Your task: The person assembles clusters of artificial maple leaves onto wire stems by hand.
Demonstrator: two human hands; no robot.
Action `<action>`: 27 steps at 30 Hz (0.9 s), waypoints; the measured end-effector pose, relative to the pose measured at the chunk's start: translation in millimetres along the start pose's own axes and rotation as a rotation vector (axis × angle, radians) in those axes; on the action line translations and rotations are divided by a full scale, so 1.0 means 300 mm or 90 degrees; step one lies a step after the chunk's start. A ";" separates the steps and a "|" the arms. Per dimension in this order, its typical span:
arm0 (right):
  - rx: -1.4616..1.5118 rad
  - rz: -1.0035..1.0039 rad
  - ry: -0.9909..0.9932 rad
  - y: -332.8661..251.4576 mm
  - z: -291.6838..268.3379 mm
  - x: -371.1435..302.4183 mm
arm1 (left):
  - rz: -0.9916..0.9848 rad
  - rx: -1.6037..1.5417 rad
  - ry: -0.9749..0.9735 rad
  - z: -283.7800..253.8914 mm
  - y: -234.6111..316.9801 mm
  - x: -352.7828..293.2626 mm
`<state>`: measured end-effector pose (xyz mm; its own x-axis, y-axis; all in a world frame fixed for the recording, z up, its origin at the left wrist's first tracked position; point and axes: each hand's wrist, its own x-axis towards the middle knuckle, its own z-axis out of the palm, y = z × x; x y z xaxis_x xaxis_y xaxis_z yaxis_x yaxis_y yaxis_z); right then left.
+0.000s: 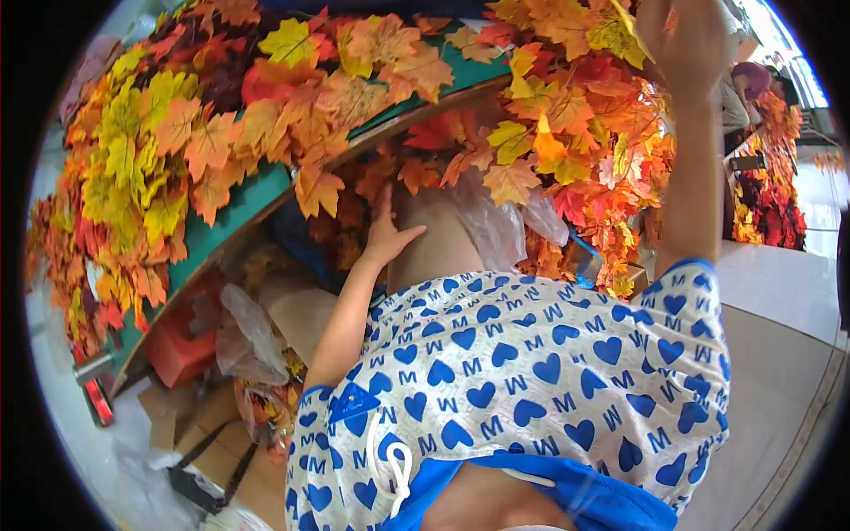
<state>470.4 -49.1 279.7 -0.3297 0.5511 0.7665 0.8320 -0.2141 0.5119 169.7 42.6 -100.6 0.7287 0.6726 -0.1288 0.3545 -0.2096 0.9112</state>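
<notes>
- Head view: the step in hand looked like handling artificial maple-leaf sprays, which covered much of a green-topped table and hung past its edge;
- the hands were well apart; the right hand was raised beside yellow leaves, too blurred to tell whether it gripped any; the left hand reached under the table edge near shadowed leaves, thumb spread, nothing visibly held;
- the next move, as judged, called for a sure grasp without snagging neighbouring leaves;
- below, leaves showed seemingly inside a clear plastic bag; a red plastic tub's contents were hidden.
</notes>
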 end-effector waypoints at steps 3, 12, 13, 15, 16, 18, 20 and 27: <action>0.501 0.040 -0.411 -0.497 -0.027 -0.256 | -0.083 0.158 -0.033 0.016 -0.080 -0.052; 0.299 -0.067 -0.519 -1.241 0.509 -0.615 | -0.025 0.120 0.033 -0.103 -0.225 -0.403; 0.312 -0.049 -0.593 -1.348 0.580 -0.628 | -0.052 0.126 0.077 -0.130 -0.251 -0.473; 0.300 0.360 -0.523 -0.947 0.867 -1.450 | 0.055 0.043 -0.119 0.146 -0.142 -0.262; 0.379 0.350 -0.509 -1.156 0.857 -1.105 | -0.052 0.050 -0.042 0.003 -0.331 -0.361; 0.424 0.018 -0.700 -1.215 0.554 -0.614 | -0.150 0.042 0.096 -0.200 -0.475 -0.578; 0.409 -0.030 -0.633 -1.077 0.391 -0.518 | -0.114 -0.066 0.156 -0.226 -0.546 -0.628; 1.072 0.334 -0.355 -0.198 -0.230 -0.479 | -0.215 -0.314 0.105 -0.236 -0.514 -0.516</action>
<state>437.5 -171.2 166.0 -0.0461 0.9465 0.3195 0.4150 0.3091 -0.8557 -39.2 21.2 -193.6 0.5090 0.7537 -0.4157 0.2080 0.3609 0.9091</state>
